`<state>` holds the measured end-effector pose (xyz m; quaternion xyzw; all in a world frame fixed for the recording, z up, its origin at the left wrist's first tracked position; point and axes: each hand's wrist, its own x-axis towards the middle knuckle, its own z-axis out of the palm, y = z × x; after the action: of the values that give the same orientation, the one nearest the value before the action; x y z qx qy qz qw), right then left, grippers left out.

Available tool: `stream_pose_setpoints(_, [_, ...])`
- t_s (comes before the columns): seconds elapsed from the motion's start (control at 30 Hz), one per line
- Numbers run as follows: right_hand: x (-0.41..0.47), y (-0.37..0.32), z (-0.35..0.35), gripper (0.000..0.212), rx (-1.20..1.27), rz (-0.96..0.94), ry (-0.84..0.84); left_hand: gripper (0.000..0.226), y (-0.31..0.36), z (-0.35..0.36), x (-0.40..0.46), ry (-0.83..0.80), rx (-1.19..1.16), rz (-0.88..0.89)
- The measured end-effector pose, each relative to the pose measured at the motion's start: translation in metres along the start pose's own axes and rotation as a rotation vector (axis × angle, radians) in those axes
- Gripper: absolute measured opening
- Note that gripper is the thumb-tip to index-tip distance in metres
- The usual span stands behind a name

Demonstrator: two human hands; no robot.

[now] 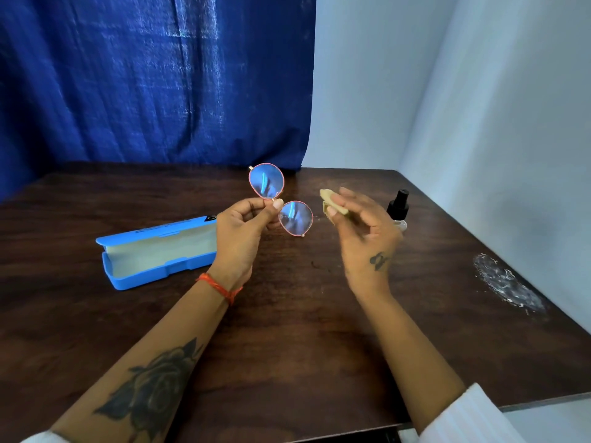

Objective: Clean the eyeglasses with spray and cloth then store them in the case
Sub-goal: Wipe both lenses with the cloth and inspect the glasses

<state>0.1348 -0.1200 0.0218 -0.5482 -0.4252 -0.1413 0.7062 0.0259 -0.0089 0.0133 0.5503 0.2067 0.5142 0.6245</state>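
The left hand (240, 230) pinches the eyeglasses (280, 199) at the bridge above the desk (287, 330) centre, leaving both lenses exposed for wiping. The right hand (361, 231) grips the folded cloth (332, 203) beside them. The case (156, 251) lies open near the left edge, ready for storing.

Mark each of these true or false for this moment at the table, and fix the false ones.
1. The left hand holds the eyeglasses at the bridge, above the table. True.
2. The blue case is closed. False: it lies open, its pale lining showing.
3. The right hand holds the cloth. True.
4. The cloth is pressed against a lens. False: it is beside the eyeglasses, apart from them.
5. The spray bottle is in the right hand. False: it stands on the table behind that hand.
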Motion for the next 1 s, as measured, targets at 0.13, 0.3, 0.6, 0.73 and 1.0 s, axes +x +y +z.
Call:
stream_pose_setpoints(0.13, [-0.014, 0.005, 0.01, 0.021, -0.326, -0.435, -0.189, 0.002, -0.002, 0.004, -0.004, -0.044, 0.01, 0.02])
stream_pose_setpoints(0.3, [-0.018, 0.011, 0.01, 0.019, -0.433, -0.511, -0.331, 0.001, -0.001, 0.003, -0.006, -0.051, -0.024, -0.025])
stream_pose_setpoints(0.6, [-0.012, 0.007, 0.004, 0.022, -0.417, -0.377, -0.205, 0.01, -0.003, 0.006, -0.007, -0.057, 0.076, 0.003])
stream_pose_setpoints(0.73, [-0.016, 0.003, 0.008, 0.021, -0.451, -0.415, -0.252, 0.007, -0.004, 0.006, -0.009, -0.092, 0.088, 0.028])
stream_pose_setpoints(1.0, [-0.016, 0.006, 0.007, 0.026, -0.351, -0.441, -0.338, 0.017, -0.005, 0.005, -0.009, -0.094, 0.092, 0.037])
